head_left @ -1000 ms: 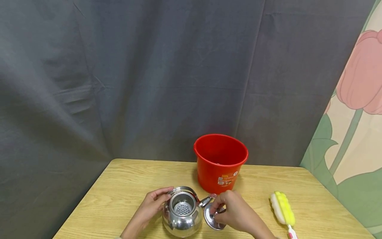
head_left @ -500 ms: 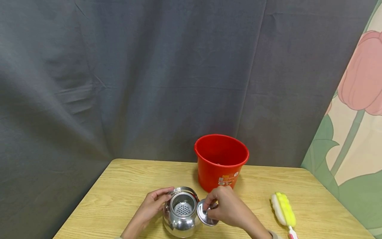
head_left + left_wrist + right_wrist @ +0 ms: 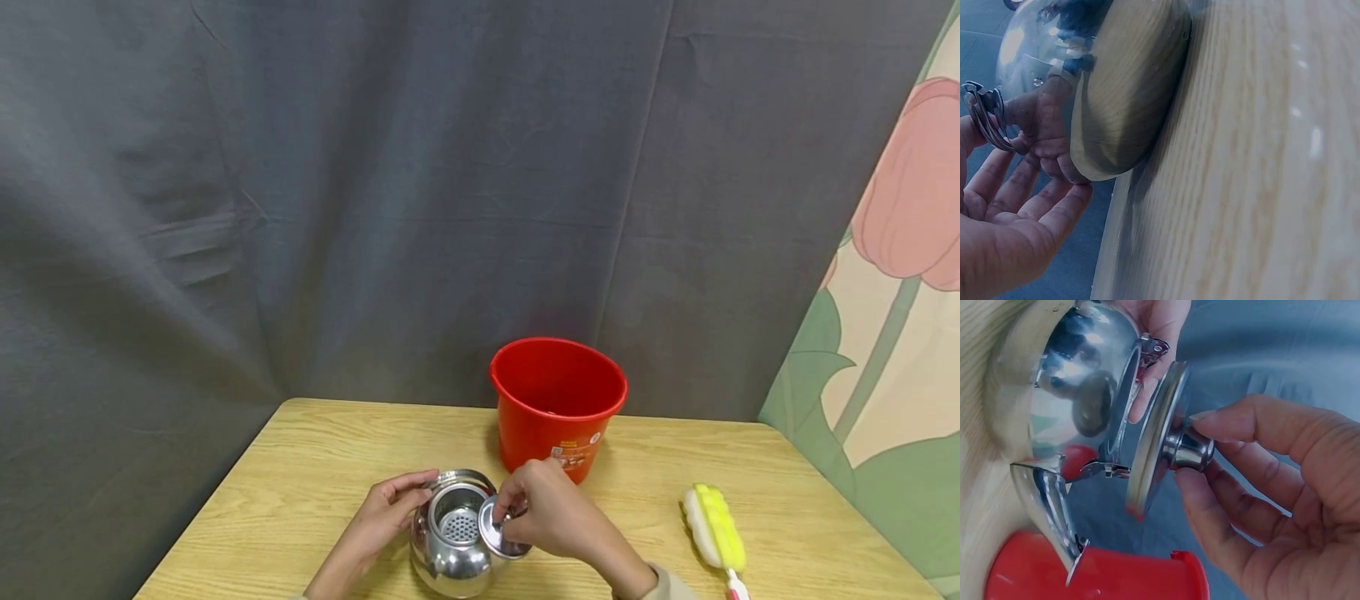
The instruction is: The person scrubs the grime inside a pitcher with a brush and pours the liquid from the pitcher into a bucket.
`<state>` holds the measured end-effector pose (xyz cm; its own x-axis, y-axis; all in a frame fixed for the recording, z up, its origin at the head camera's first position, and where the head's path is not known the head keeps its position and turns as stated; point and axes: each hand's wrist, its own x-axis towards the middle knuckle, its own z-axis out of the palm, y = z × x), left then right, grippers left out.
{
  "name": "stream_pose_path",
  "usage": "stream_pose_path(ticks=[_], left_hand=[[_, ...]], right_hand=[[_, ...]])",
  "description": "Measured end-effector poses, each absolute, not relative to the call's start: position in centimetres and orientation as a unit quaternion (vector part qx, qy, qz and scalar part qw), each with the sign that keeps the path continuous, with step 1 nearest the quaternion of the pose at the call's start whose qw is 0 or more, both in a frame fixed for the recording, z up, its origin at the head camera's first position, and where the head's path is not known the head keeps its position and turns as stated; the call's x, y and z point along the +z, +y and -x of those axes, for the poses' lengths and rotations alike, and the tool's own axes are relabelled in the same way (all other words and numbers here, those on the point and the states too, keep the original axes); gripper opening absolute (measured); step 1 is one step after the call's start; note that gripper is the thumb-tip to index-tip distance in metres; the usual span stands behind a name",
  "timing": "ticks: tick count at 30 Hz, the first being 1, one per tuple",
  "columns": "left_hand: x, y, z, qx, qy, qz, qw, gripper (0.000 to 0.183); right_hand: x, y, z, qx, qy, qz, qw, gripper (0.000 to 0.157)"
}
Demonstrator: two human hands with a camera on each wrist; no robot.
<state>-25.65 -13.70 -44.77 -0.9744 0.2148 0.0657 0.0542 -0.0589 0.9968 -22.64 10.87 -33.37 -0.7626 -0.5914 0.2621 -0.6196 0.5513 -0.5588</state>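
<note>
A shiny round steel teapot (image 3: 454, 568) stands on the wooden table, its mouth uncovered and a perforated strainer (image 3: 459, 525) visible inside. My left hand (image 3: 381, 518) holds it from the left; in the left wrist view the fingers (image 3: 1063, 209) reach under its curved side, close by the handle fitting (image 3: 988, 115). My right hand (image 3: 551, 510) pinches the knob (image 3: 1192, 450) of the round lid (image 3: 1155, 440). Tilted, the lid overlaps the right rim of the teapot's mouth in the head view. The spout (image 3: 1044, 500) points towards the bucket; my right hand hides it in the head view.
Behind the teapot, to the right, stands a red bucket (image 3: 525, 437). A yellow and white sponge brush (image 3: 714, 529) lies at the right of the table (image 3: 322, 450). A grey curtain (image 3: 450, 208) hangs along the back edge.
My right hand has carried the lid leftward, from beside the teapot to the edge of its mouth. My left hand stays on the teapot.
</note>
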Motion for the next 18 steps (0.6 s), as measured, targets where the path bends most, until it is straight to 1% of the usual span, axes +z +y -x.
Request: stream_pose_path(ticks=[5,12,18], left_hand=[[-44.7,-13.7,25.6,0.718,0.687,-0.094,0.055,0.044],[-44.8,-13.8,25.7,0.718,0.687,-0.096,0.057,0.043],[-44.7,-13.8,25.8,0.718,0.687,-0.093,0.06,0.043]], right_hand=[[-33.5,10.0,22.9,0.313,-0.88,-0.356,0.024,0.016],[-33.8,9.1,23.3,0.29,-0.881,-0.371,0.05,0.016],[-33.6,8.4,23.5,0.287,-0.884,-0.367,0.038,0.015]])
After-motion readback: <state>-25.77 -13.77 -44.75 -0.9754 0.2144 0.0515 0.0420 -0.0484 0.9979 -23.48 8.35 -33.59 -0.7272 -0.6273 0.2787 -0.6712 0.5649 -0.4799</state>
